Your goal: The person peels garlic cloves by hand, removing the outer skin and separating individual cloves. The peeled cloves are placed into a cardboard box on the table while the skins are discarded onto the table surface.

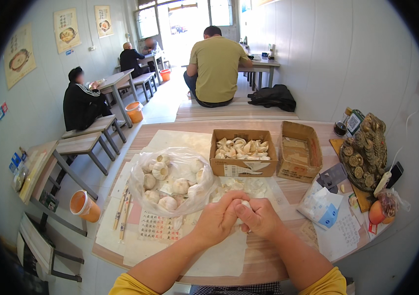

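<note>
My left hand and my right hand meet over the near middle of the table. Between them they grip a piece of garlic, mostly covered by my fingers and thumbs. Left of my hands, a clear plastic bag lies open with several whole garlic bulbs in it. Just beyond my hands stands a cardboard box filled with separated garlic cloves. Papery garlic skins lie scattered between the box and my hands.
A second cardboard box stands at the right. Further right are a tissue pack, a bronze-coloured figurine, a power strip and fruit. Wrapped chopsticks lie at left. Beyond the table, a person sits on a bench.
</note>
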The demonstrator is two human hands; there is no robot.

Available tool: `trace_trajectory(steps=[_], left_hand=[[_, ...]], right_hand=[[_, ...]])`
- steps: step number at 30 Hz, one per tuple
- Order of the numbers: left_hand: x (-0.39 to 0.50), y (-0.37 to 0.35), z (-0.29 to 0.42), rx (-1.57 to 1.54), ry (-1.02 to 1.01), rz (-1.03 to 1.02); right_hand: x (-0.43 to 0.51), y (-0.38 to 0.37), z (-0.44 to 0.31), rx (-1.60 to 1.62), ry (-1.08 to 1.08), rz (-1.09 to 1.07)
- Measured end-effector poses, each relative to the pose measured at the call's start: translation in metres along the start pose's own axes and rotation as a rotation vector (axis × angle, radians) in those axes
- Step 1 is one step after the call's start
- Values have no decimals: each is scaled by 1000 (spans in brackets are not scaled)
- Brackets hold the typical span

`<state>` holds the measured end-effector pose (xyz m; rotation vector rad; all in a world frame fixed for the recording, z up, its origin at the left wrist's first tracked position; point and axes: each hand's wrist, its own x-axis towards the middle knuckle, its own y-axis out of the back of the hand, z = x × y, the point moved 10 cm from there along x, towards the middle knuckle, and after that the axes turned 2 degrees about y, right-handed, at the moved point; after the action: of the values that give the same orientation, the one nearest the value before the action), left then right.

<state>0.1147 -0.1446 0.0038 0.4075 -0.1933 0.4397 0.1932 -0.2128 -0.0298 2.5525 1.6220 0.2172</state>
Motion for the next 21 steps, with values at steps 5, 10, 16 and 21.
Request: trace_trajectory(steps=[5, 10, 16, 21], left_hand=[[-3, -1, -2, -193, 52, 18], [-1, -8, -13, -569, 150, -19], [1, -10, -54, -1130, 544, 47], [1, -3, -51, -897, 528, -4]], right_hand=[[-3, -6, 1, 144, -54, 38], [-2, -12, -3, 333, -2, -61], [11, -7, 21, 913, -106, 21], [11, 7, 31, 576, -211, 48]])
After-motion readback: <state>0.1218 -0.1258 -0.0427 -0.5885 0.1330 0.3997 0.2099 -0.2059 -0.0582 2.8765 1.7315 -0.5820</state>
